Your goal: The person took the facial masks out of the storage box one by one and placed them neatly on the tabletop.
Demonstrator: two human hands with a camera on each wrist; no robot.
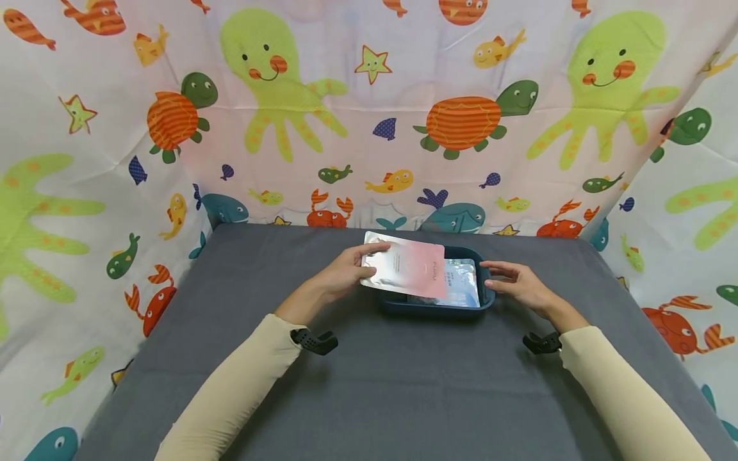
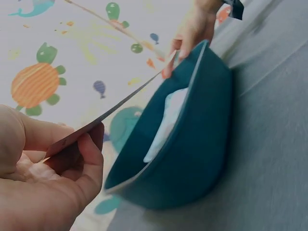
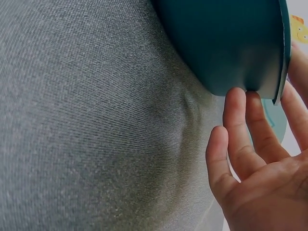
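Observation:
My left hand [image 1: 346, 266] pinches a flat white-to-pink sachet [image 1: 403, 264] by its left end. It tilts over the left part of a dark blue plastic basin [image 1: 429, 312]; the left wrist view shows it edge-on between thumb and fingers [image 2: 91, 154]. Inside the basin lies a light blue and white sachet [image 1: 464, 282], partly covered by the pink one in the head view. My right hand [image 1: 521, 285] is at the basin's right rim, fingers loosely extended. In the right wrist view, fingertips [image 3: 235, 96] are right at the outer wall, others by the rim.
The basin stands on a grey cloth-covered table [image 1: 380, 390], close to its back edge. A curtain [image 1: 369, 83] printed with sea animals hangs behind and along both sides. Black straps with camera mounts [image 1: 314, 341] circle both wrists.

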